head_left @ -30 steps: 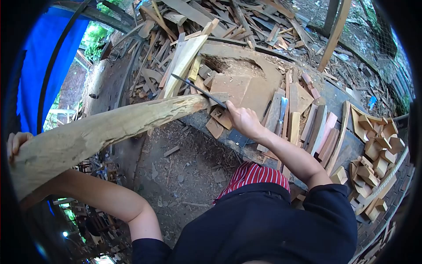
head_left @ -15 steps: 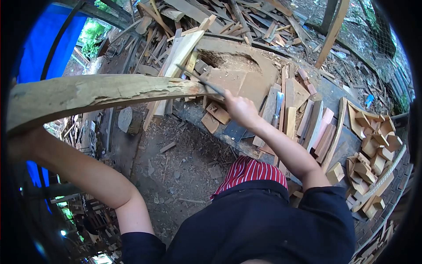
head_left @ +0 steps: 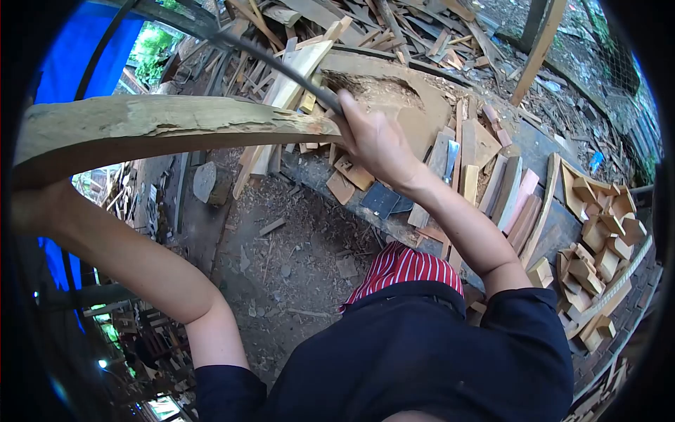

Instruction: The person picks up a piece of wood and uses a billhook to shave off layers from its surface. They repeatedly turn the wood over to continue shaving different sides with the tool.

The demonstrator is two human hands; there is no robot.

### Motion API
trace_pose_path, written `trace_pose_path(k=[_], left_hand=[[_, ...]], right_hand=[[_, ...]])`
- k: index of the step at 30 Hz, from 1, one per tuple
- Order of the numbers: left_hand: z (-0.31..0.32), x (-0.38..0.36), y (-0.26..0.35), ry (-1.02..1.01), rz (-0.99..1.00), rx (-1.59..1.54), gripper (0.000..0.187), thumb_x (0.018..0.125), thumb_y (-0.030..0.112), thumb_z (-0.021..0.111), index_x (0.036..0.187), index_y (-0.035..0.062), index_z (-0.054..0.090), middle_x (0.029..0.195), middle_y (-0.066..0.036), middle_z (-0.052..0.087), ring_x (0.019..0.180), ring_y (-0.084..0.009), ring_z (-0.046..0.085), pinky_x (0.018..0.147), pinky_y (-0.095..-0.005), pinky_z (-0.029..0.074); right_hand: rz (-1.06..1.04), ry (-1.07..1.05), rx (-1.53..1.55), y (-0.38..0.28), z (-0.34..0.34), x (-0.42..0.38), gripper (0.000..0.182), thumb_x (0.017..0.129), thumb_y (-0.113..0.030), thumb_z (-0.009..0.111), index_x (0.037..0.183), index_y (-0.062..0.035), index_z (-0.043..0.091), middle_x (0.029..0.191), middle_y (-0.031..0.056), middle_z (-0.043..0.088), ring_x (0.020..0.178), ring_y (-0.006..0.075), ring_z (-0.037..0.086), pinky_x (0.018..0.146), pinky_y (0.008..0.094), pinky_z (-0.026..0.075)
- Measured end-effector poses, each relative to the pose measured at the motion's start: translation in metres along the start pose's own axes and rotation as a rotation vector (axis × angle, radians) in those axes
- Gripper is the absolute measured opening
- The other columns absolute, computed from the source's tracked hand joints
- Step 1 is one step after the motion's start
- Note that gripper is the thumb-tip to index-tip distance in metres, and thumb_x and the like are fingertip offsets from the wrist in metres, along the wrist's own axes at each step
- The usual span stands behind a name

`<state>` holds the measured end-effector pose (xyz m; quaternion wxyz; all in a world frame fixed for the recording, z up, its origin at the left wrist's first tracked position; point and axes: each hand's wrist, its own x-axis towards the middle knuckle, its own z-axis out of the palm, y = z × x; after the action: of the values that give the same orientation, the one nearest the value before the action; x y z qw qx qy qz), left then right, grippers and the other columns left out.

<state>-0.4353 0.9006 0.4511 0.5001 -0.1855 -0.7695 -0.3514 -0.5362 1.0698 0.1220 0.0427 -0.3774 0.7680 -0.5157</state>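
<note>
Two hands work one long curved timber (head_left: 169, 130) in the head view. The right hand (head_left: 373, 144) is clenched round the handle of a long dark blade (head_left: 274, 60), which half a second ago lay low against the timber's far end and now stands raised above it, likely cocked for another chop. The left hand (head_left: 31, 207) props the near end from below; its fingers are hidden. Beyond, offcuts (head_left: 598, 232) litter a workbench (head_left: 394, 133).
</note>
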Motion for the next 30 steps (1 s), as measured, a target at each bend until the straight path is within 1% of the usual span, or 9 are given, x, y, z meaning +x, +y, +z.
trace_pose_path(k=[5, 11, 14, 17, 19, 20, 25, 27, 30], left_hand=[[-0.105, 0.023, -0.021, 0.147, -0.313, -0.265, 0.058, 0.081, 0.039, 0.053, 0.104, -0.0135, 0.060, 0.102, -0.027, 0.063, 0.099, -0.0353, 0.062, 0.094, -0.0438, 0.049], [-0.056, 0.020, -0.021, 0.301, -0.151, 0.064, 0.050, 0.084, 0.029, 0.055, 0.106, -0.0158, 0.058, 0.101, -0.028, 0.063, 0.094, -0.0345, 0.064, 0.089, -0.0412, 0.052], [-0.040, 0.017, -0.022, 0.124, -0.143, 0.049, 0.045, 0.080, 0.038, 0.056, 0.096, -0.0035, 0.064, 0.090, -0.016, 0.064, 0.083, -0.0265, 0.063, 0.078, -0.0382, 0.052], [-0.014, 0.005, -0.018, 0.122, -0.031, 0.157, 0.062, 0.083, 0.064, 0.059, 0.113, 0.0096, 0.048, 0.089, -0.005, 0.056, 0.081, -0.0154, 0.062, 0.064, -0.0292, 0.057], [-0.017, 0.004, -0.019, 0.110, -0.034, 0.166, 0.064, 0.083, 0.064, 0.060, 0.113, 0.0087, 0.049, 0.090, -0.005, 0.056, 0.082, -0.0153, 0.062, 0.066, -0.0291, 0.057], [-0.025, 0.012, -0.023, 0.353, -0.065, 0.331, 0.050, 0.085, 0.028, 0.054, 0.108, -0.0165, 0.056, 0.102, -0.028, 0.063, 0.094, -0.0336, 0.065, 0.088, -0.0408, 0.053], [-0.031, -0.001, -0.025, 0.425, -0.098, 0.228, 0.049, 0.091, 0.028, 0.050, 0.112, -0.0167, 0.054, 0.106, -0.029, 0.061, 0.095, -0.0350, 0.064, 0.091, -0.0435, 0.052], [-0.053, 0.007, -0.036, 0.390, -0.104, 0.140, 0.034, 0.086, 0.021, 0.054, 0.099, -0.0103, 0.063, 0.097, -0.023, 0.066, 0.088, -0.0306, 0.066, 0.082, -0.0415, 0.055], [-0.050, 0.007, -0.033, 0.372, -0.107, 0.126, 0.033, 0.090, 0.015, 0.053, 0.105, -0.0139, 0.058, 0.102, -0.026, 0.063, 0.091, -0.0333, 0.065, 0.087, -0.0427, 0.054]], right_hand=[[0.305, -0.280, -0.314, 0.136, 0.062, -0.049, 0.024, 0.093, -0.017, 0.041, 0.111, -0.0034, 0.049, 0.084, 0.0240, 0.066, 0.079, 0.0449, 0.065, 0.069, 0.0524, 0.052], [0.151, -0.134, -0.112, 0.065, 0.034, -0.016, 0.022, 0.094, -0.018, 0.045, 0.111, -0.0034, 0.045, 0.080, 0.0266, 0.063, 0.076, 0.0462, 0.062, 0.067, 0.0546, 0.047], [-0.038, -0.004, 0.010, -0.006, -0.005, 0.008, 0.021, 0.095, -0.017, 0.050, 0.109, -0.0028, 0.041, 0.069, 0.0242, 0.059, 0.065, 0.0449, 0.059, 0.057, 0.0524, 0.044], [-0.152, 0.152, 0.034, -0.022, -0.007, 0.005, 0.021, 0.095, -0.014, 0.052, 0.109, -0.0029, 0.042, 0.066, 0.0232, 0.057, 0.060, 0.0430, 0.058, 0.053, 0.0521, 0.041], [-0.091, 0.074, -0.027, 0.016, 0.025, -0.012, 0.022, 0.095, -0.017, 0.051, 0.110, -0.0037, 0.042, 0.069, 0.0239, 0.059, 0.064, 0.0435, 0.060, 0.055, 0.0538, 0.043], [-0.018, 0.011, -0.078, 0.040, 0.045, -0.022, 0.021, 0.093, -0.017, 0.050, 0.109, -0.0048, 0.044, 0.068, 0.0244, 0.060, 0.065, 0.0438, 0.061, 0.056, 0.0548, 0.045], [0.012, -0.053, -0.111, 0.042, 0.042, -0.020, 0.023, 0.091, -0.018, 0.047, 0.110, -0.0055, 0.046, 0.070, 0.0257, 0.062, 0.069, 0.0452, 0.063, 0.060, 0.0560, 0.048], [-0.005, -0.126, -0.081, 0.022, 0.021, -0.006, 0.022, 0.097, -0.023, 0.047, 0.110, -0.0053, 0.045, 0.075, 0.0253, 0.062, 0.070, 0.0461, 0.061, 0.062, 0.0550, 0.047], [-0.066, -0.009, -0.018, -0.025, -0.011, 0.010, 0.021, 0.097, -0.025, 0.048, 0.104, -0.0050, 0.045, 0.067, 0.0228, 0.060, 0.065, 0.0439, 0.061, 0.059, 0.0547, 0.046]])
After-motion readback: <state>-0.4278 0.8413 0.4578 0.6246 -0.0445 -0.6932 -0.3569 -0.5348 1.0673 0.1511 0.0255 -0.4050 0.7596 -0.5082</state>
